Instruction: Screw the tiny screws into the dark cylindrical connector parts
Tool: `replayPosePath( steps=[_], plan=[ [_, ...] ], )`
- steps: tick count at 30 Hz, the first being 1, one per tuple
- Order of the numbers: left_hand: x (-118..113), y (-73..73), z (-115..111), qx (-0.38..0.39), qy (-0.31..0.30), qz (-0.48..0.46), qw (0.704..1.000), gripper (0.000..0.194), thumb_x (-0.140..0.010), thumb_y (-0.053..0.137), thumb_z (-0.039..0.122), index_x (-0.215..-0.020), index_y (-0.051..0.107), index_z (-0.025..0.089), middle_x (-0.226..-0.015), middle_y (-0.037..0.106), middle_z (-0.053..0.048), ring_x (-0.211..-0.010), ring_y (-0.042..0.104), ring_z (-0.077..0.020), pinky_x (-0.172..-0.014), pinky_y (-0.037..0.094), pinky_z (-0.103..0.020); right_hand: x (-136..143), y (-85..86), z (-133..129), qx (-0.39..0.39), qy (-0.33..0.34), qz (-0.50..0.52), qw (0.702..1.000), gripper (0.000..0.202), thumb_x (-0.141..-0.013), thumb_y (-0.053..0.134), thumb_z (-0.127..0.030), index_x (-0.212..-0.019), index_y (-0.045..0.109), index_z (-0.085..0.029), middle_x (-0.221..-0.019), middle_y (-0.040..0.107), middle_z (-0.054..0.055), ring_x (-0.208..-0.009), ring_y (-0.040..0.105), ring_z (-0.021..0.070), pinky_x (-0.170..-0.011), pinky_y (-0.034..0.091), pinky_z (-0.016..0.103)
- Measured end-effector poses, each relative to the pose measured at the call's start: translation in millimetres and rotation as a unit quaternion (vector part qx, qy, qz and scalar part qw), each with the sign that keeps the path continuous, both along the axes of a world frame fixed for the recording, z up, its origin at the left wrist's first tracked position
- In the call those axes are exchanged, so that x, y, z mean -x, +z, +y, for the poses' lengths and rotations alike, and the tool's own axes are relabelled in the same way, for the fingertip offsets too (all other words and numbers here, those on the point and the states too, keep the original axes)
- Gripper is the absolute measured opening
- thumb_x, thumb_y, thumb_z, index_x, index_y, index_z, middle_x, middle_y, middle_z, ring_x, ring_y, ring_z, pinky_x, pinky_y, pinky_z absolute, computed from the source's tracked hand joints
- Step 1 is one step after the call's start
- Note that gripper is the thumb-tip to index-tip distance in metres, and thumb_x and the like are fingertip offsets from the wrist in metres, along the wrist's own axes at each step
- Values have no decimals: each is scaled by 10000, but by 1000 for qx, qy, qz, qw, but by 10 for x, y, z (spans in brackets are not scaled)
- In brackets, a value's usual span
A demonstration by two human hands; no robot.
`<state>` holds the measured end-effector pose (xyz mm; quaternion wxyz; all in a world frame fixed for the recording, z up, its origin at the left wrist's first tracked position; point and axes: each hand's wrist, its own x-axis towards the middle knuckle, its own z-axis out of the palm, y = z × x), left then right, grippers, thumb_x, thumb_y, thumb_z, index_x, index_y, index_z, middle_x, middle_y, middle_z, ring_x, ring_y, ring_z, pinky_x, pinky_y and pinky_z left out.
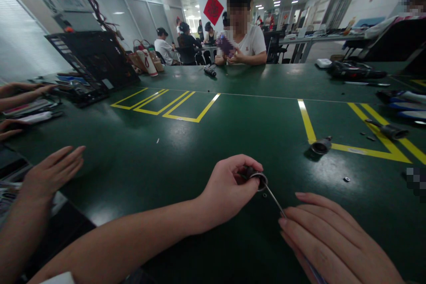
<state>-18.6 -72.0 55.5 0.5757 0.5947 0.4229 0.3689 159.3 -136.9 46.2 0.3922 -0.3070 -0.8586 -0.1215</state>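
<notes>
My left hand [231,186] is closed around a dark metal cup-shaped part [263,178], its round rim facing right. In my right hand [333,239] is a screwdriver [274,199], pinched between thumb and fingers. The thin shaft runs up into the mouth of the metal part, where the tip is hidden. A bit of bluish handle shows below my right hand. On the table just under the held part lies a small ring-like piece [265,195]. A small nut-like piece [346,179] rests farther right.
Beyond my hands on the green table [186,159] lies another cup-shaped metal part [321,146]; a similar part with a stem [391,131] is at right. Another person's hand [55,171] reaches in at left. A black panel [96,60] stands behind it. Opposite sits a person [253,44].
</notes>
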Motion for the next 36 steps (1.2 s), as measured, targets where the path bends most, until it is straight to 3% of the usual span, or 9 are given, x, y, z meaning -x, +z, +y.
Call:
replayPosePath(
  steps=[19, 25, 30, 36],
  plan=[
    [18, -54, 6, -28, -12, 17, 999, 175, -710, 580, 113, -881, 604, 137, -929, 657, -68, -804, 627, -157, -738, 526, -303, -18, 27, 13, 11, 8, 5, 1000, 196, -841, 478, -80, -853, 645, -181, -753, 742, 3, -737, 707, 141, -821, 556, 260],
    [23, -31, -4, -64, -14, 39, 997, 174, -711, 581, 103, -880, 610, 135, -963, 654, -78, -854, 622, -170, -758, 512, -305, -24, 9, 34, 91, -24, 78, 992, 184, -829, 496, -133, -921, 645, -189, -827, 739, 38, -780, 709, 165, -772, 579, 257],
    [25, -54, 9, -32, -22, 8, 999, 196, -716, 589, 99, -909, 605, 135, -960, 656, -75, -857, 628, -167, -768, 519, -312, -54, -21, 74, 183, -51, 148, 970, 153, -833, 559, -240, -943, 657, -202, -851, 741, 12, -719, 712, 130, -643, 578, 143],
    [31, -77, 30, 12, -24, -37, 999, 256, -714, 601, 78, -961, 593, 141, -926, 669, -55, -895, 642, -165, -836, 515, -330, -73, -40, 78, 193, -47, 135, 971, 176, -827, 572, -228, -975, 663, -198, -914, 739, 18, -762, 713, 136, -675, 579, 154]
  ],
)
